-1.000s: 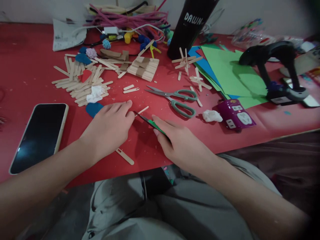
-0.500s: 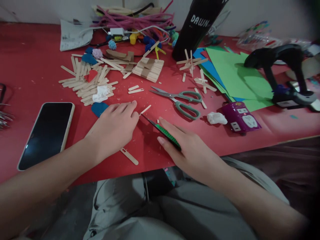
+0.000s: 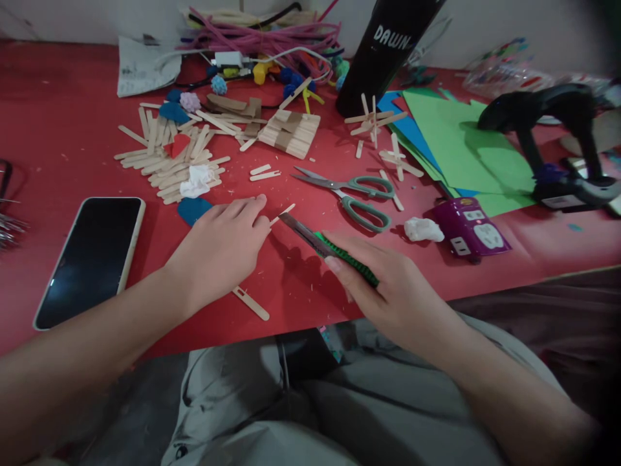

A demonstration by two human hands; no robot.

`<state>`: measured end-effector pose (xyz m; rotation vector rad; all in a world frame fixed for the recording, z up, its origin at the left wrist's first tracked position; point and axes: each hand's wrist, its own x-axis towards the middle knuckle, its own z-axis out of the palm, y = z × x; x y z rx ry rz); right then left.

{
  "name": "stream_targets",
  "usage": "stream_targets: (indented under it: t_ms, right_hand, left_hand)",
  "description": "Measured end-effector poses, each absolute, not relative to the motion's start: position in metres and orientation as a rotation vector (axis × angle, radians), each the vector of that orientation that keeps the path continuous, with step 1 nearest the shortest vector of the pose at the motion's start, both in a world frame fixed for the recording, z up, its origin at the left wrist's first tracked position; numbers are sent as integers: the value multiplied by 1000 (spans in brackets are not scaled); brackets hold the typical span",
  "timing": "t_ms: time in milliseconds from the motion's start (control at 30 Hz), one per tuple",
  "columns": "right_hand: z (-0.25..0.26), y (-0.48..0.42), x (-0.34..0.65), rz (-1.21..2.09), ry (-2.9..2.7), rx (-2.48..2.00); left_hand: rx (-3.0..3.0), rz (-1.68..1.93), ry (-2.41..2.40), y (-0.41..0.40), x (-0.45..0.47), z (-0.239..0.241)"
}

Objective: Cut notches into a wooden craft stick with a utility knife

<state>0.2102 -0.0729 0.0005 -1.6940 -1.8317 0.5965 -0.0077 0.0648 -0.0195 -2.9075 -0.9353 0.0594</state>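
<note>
My left hand [image 3: 220,249] lies palm down on the red table [image 3: 58,129], its fingertips pressed on a thin wooden stick [image 3: 283,214] whose end pokes out to the right. My right hand [image 3: 388,285] grips a green-handled utility knife [image 3: 330,249], blade extended and raised a little, its tip close to that stick. Another craft stick [image 3: 251,303] lies just below my left hand, near the table's front edge.
A phone [image 3: 90,255] lies at the left. Green-handled scissors [image 3: 349,194], a purple power adapter [image 3: 469,228], a white wad [image 3: 421,228], coloured paper sheets [image 3: 460,149], a black glue gun [image 3: 548,129], a black bottle [image 3: 383,52] and several piled craft sticks [image 3: 169,162] fill the table.
My right hand has drawn the knife back toward me and lifted it, so the blade shows more fully. My left hand has stayed on the stick.
</note>
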Motion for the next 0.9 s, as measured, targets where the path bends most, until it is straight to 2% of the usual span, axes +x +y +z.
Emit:
stream_targets:
  t_ms: [300,900]
  right_hand:
    - [-5,-72,207,489,-1905,-1644]
    - [-12,-72,210,524,-1918,-1660]
  left_hand:
    - [-2918,89,-912,65,-8,-17]
    - [-2907,64,-919,66,-6,-16]
